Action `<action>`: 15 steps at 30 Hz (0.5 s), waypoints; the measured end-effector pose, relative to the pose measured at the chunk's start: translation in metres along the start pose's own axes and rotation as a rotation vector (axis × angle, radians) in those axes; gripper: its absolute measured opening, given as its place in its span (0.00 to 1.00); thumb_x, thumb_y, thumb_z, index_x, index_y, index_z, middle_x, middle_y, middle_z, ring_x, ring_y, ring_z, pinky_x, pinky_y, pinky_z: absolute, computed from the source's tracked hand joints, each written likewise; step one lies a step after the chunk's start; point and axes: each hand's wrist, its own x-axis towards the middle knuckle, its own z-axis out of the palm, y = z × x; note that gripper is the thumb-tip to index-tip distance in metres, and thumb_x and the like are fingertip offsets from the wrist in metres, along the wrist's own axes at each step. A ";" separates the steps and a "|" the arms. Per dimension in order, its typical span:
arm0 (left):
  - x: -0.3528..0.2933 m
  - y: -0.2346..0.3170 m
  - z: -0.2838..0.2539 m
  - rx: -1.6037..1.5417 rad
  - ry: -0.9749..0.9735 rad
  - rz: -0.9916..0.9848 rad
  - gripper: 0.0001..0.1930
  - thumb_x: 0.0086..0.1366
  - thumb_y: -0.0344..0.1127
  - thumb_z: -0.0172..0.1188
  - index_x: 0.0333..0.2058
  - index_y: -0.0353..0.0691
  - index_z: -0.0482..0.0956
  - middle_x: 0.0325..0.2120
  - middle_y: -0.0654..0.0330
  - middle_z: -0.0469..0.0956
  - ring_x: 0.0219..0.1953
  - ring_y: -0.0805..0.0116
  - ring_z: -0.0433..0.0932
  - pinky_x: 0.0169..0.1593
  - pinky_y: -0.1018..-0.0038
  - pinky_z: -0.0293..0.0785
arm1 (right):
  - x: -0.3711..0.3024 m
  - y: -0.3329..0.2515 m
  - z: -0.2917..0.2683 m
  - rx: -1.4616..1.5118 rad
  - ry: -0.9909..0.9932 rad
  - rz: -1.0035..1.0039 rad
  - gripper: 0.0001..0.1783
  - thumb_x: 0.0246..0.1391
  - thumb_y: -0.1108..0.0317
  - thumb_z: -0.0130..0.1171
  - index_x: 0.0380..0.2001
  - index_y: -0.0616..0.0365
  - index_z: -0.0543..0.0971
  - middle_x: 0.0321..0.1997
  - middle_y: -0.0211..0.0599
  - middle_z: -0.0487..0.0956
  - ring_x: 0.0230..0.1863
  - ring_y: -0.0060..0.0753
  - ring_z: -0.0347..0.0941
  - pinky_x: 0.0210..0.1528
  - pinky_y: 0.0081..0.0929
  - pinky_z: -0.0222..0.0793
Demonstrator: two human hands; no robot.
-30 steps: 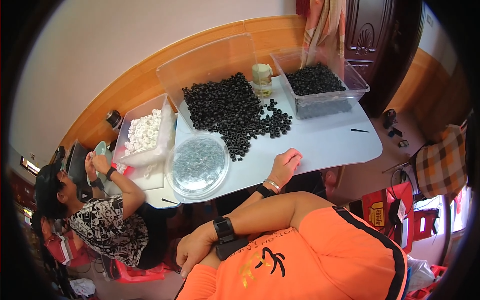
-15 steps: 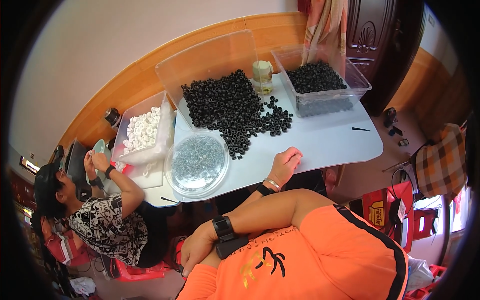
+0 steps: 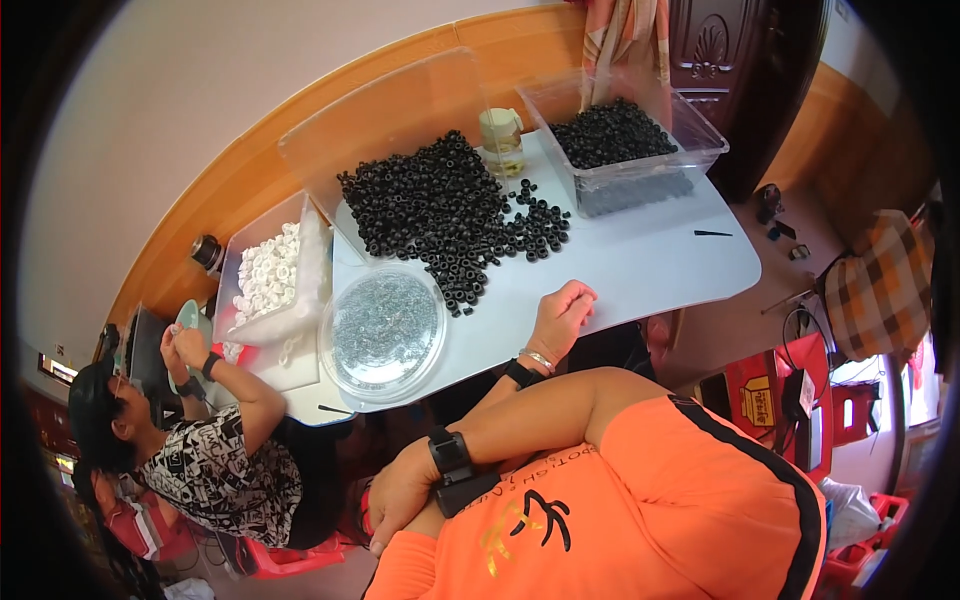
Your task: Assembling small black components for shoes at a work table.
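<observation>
My left hand hangs over the near edge of the white table. Its fingers curl loosely together, and nothing shows in them. Folded across my body, my right arm carries a black wrist device. With that arm's hand, my right hand, I clasp my left arm near the elbow; its thumb shows and its other fingers are mostly hidden. Nearest to my left hand lie scattered black ring-shaped beads, spilling from a large pile by a tipped clear plastic bin.
A round clear tub of small clear pieces stands on the table. Another bin holds black beads. A lidded jar and black tweezers-like tool lie beyond. At left, a co-worker raises both hands beside white rings.
My view has shifted slightly, so the table's things sit a little farther left. My arms stay folded the same way. The co-worker's hands remain raised.
</observation>
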 end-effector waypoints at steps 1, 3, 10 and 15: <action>0.000 0.000 0.000 -0.005 0.000 0.010 0.09 0.65 0.34 0.53 0.33 0.36 0.78 0.19 0.65 0.74 0.21 0.80 0.70 0.27 0.82 0.67 | 0.002 0.002 0.001 0.134 -0.080 0.059 0.34 0.58 0.38 0.50 0.34 0.64 0.82 0.29 0.48 0.81 0.35 0.47 0.77 0.39 0.40 0.69; -0.001 0.000 0.000 -0.010 -0.001 0.016 0.08 0.65 0.34 0.53 0.33 0.36 0.78 0.19 0.65 0.74 0.21 0.80 0.70 0.27 0.82 0.67 | 0.005 0.003 0.000 0.074 -0.081 0.059 0.35 0.58 0.37 0.49 0.35 0.64 0.82 0.30 0.49 0.81 0.36 0.47 0.77 0.39 0.40 0.69; -0.001 -0.001 -0.003 0.008 0.001 0.027 0.09 0.64 0.34 0.53 0.33 0.36 0.78 0.19 0.65 0.74 0.21 0.80 0.70 0.27 0.81 0.67 | 0.002 -0.012 -0.011 -0.117 -0.036 0.001 0.32 0.56 0.40 0.53 0.29 0.64 0.83 0.28 0.45 0.81 0.35 0.44 0.77 0.38 0.37 0.69; -0.001 0.004 -0.004 0.059 -0.044 -0.017 0.09 0.66 0.32 0.52 0.34 0.33 0.78 0.22 0.64 0.75 0.25 0.79 0.71 0.31 0.81 0.69 | -0.005 -0.010 -0.012 -0.072 0.023 -0.037 0.29 0.56 0.41 0.54 0.33 0.61 0.83 0.30 0.44 0.81 0.36 0.42 0.77 0.39 0.36 0.70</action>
